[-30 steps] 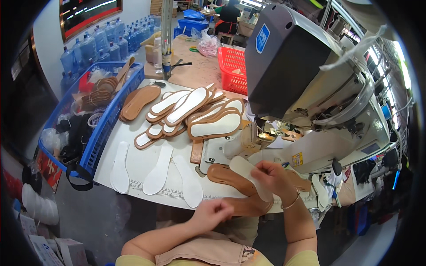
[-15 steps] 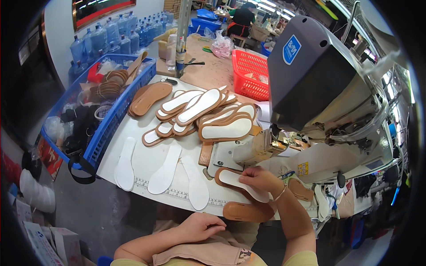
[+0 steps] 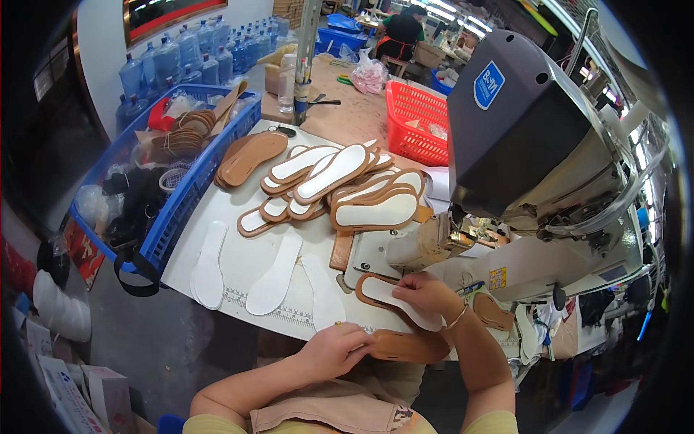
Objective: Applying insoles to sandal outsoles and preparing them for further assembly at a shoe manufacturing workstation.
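In my right hand point(image 3: 426, 295) a white insole point(image 3: 383, 293) is pinched, lying over a brown leather insole point(image 3: 366, 301) whose rim shows around it. My left hand point(image 3: 340, 349) has its fingers closed at the left end of another brown insole point(image 3: 412, 347) on the table's front edge; the thumb's grip is partly hidden. Behind my left hand lies a white insole point(image 3: 327, 300), partly covered by it. More white insoles point(image 3: 275, 278) lie flat to the left. A heap of brown-and-white insoles point(image 3: 332, 173) fills the middle, beside a stack of brown ones point(image 3: 249, 160).
A sewing machine point(image 3: 520, 123) stands at the right, its arm point(image 3: 419, 246) reaching over the white table point(image 3: 195, 249). A blue crate point(image 3: 163, 231) full of materials is on the left. Behind are a red basket point(image 3: 416, 123) and water bottles point(image 3: 166, 61). Another person point(image 3: 403, 32) sits far back.
My left hand has moved up and forward to the end of the brown insole at the table edge. The right hand keeps its pinch nearly in place. The whole view has shifted slightly.
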`<state>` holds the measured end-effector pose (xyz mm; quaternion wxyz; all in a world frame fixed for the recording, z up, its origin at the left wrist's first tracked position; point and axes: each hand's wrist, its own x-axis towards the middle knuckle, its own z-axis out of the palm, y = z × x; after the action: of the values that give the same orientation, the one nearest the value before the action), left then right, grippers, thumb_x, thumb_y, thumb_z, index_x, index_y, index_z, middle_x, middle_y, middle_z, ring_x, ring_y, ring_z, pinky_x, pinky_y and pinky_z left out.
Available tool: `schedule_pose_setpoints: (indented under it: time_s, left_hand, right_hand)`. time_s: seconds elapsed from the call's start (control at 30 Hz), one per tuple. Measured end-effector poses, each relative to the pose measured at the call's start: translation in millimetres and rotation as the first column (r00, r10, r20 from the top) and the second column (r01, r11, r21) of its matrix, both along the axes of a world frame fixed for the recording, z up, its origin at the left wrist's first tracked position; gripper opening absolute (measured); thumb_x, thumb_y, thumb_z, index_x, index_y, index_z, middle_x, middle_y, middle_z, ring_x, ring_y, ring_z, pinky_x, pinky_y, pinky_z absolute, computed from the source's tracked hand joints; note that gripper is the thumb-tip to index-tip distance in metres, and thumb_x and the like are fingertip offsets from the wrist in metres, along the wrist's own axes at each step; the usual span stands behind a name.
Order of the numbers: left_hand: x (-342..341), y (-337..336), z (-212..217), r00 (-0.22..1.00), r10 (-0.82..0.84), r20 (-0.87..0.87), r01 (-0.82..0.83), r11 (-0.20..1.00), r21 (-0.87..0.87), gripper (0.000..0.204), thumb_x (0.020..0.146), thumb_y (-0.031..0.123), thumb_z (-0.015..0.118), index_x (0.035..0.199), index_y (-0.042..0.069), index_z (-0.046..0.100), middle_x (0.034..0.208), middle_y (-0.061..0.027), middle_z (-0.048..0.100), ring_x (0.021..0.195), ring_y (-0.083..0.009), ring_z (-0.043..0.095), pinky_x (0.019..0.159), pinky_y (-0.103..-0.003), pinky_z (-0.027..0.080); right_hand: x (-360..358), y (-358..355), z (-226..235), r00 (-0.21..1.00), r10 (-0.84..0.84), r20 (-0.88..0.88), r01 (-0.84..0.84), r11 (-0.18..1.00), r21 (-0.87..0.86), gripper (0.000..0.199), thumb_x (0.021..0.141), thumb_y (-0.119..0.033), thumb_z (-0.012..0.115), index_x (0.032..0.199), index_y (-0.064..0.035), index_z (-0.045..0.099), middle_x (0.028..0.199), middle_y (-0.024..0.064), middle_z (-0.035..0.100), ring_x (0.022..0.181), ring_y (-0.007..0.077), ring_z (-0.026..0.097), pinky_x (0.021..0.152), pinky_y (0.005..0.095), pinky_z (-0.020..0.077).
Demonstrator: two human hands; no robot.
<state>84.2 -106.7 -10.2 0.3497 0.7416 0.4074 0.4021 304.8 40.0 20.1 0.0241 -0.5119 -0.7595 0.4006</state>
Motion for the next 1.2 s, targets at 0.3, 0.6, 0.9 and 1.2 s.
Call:
schedule_pose_setpoints:
  time_s: [0.3,0.6,0.9,1.2]
  left_hand:
    - [27,44,-13,0.843,0.196,-0.5,0.001,0.93,0.367,0.036,0.081,0.023,0.066,0.104,-0.001,0.051,0.108,-0.0208,0.053,0.12,-0.0367,0.049,0.107,-0.049,0.029]
    - [33,49,-14,0.796,0.18,-0.578,0.037,0.939,0.342,0.042,0.08,0.024,0.066,0.105,-0.005,0.049,0.116,-0.0288,0.051,0.114,-0.0394,0.051,0.109,-0.048,0.029]
    - [39,50,-8,0.701,0.26,-0.664,0.073,0.9,0.43,0.054,0.082,0.025,0.064,0.131,0.007,0.049,0.106,-0.0224,0.054,0.114,-0.0369,0.051,0.107,-0.048,0.03]
    - [43,52,-12,0.66,0.286,-0.695,0.081,0.892,0.444,0.052,0.084,0.025,0.062,0.131,0.008,0.049,0.105,-0.0231,0.054,0.113,-0.0383,0.051,0.106,-0.048,0.032]
  right_hand:
    - [2,-1,-12,1.0,-0.011,-0.014,0.011,1.0,0.023,0.035,0.081,-0.034,0.067,0.092,-0.0005,0.067,0.081,0.0177,0.066,0.073,0.0257,0.061,0.068,0.0349,0.0482]
    - [50,-1,14,1.0,-0.019,-0.007,0.019,1.0,-0.001,0.031,0.081,-0.03,0.071,0.088,-0.0001,0.069,0.069,0.0124,0.064,0.061,0.0204,0.06,0.058,0.0332,0.0484]
    - [97,-28,-2,0.859,-0.415,-0.302,0.36,0.906,-0.221,0.018,0.084,-0.015,0.069,0.08,0.0024,0.064,0.066,0.0019,0.06,0.056,0.0088,0.058,0.051,0.0227,0.047]
    - [113,-39,-9,0.86,-0.398,-0.318,0.357,0.916,-0.181,0.016,0.085,-0.012,0.067,0.081,0.0031,0.062,0.069,0.0036,0.063,0.061,0.0095,0.062,0.054,0.0241,0.0488]
